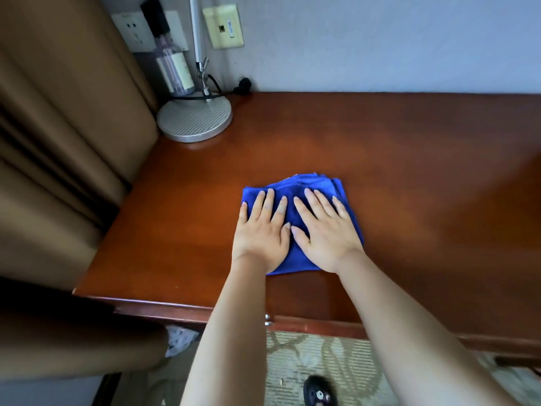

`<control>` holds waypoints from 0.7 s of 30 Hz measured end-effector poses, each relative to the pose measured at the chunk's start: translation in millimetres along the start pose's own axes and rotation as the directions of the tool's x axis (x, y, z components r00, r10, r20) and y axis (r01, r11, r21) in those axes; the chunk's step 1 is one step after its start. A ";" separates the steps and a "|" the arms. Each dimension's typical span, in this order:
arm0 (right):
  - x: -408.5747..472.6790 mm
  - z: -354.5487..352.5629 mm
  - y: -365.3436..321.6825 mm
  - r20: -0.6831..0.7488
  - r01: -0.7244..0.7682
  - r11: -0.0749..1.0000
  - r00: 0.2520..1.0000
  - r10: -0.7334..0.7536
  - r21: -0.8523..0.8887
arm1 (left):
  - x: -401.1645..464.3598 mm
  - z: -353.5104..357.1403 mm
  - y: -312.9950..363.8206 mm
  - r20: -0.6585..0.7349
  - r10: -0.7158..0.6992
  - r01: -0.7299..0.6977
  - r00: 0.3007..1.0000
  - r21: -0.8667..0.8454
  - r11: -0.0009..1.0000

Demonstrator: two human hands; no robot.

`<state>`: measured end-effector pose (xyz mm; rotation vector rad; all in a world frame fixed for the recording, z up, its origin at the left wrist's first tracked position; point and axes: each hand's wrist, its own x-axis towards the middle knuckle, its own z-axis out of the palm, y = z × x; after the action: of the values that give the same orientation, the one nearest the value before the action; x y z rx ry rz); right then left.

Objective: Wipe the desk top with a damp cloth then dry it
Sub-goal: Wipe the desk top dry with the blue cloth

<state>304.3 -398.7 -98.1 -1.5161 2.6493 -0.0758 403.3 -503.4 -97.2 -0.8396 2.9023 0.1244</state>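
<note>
A folded blue cloth point(307, 186) lies on the reddish-brown wooden desk top point(409, 159), near the front middle. My left hand point(262, 230) presses flat on the cloth's left half with fingers straight and spread. My right hand point(325, 230) presses flat on its right half, fingers also straight. The two thumbs nearly touch at the cloth's middle. Most of the cloth is hidden under my hands.
A desk lamp with a round grey base point(194, 120) stands at the back left corner, a clear bottle point(174, 68) and black cable behind it. Brown curtains point(58, 142) hang at the left. Wall sockets point(224, 26) sit above. Patterned carpet point(316, 364) lies below the front edge.
</note>
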 end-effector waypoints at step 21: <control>-16.3 13.1 -9.5 -0.091 -0.110 0.993 0.989 0.113 0.034 | -0.3 2.8 -7.2 -0.015 0.107 -0.107 0.994 0.011 0.994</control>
<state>322.0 -389.5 -109.4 -1.3855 2.7863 -0.1798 407.7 -509.0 -100.3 -0.6868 2.9602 0.1131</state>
